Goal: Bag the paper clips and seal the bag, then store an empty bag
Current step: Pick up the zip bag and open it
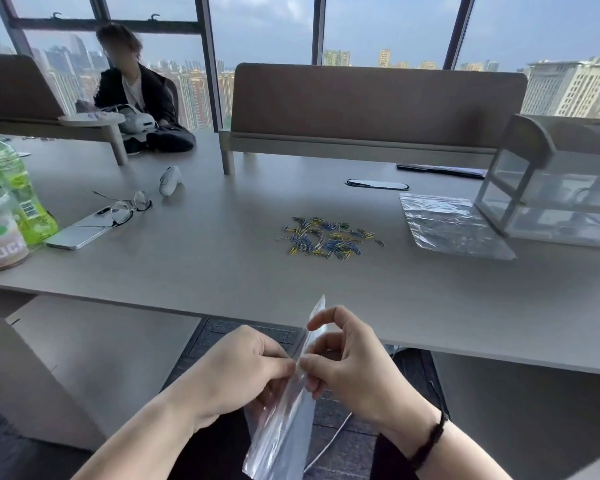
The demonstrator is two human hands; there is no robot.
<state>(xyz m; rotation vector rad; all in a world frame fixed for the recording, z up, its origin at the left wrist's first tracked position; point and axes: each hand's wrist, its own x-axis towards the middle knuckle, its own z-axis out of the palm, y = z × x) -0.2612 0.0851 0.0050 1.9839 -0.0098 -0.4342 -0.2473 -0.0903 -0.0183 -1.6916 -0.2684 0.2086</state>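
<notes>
Two hands: the left hand (pixel 246 368) and the right hand (pixel 347 362) meet below the near edge of the counter (pixel 222 265), each pinching the top edge of a clear bag (pixel 284 431) between thumb and forefinger.
Fingers: curled and closed on the bag's mouth from opposite sides, fingertips nearly touching; the right hand's other fingers arch loosely above the plastic.
Bag in hand: hangs down from the fingers, edge-on to the camera, apparently empty; whether its seal is parted cannot be told.
Paper clips (pixel 326 237): loose heap of blue and yellow clips on the counter, well beyond the fingers and slightly to their right, none bagged yet.
Second bag (pixel 451 226): lies flat on the counter, far right of the fingers, touching the front of a clear organiser (pixel 548 202).
Step, as I judge it: pulling the mouth open before loading.
Risk, slip: thin glossy film could slide out of such a small pinch, dropping the bag to the floor under the counter.
Risk, seal: both layers may be pinched together, so pulling would stretch the plastic rather than open it.
Risk, spill: clips scooped from that distance could scatter off the counter's edge if the mouth sags shut.
Risk, clutter: glasses (pixel 129 209) and a phone (pixel 77 233) lie far left of the fingers, unlikely to interfere.
</notes>
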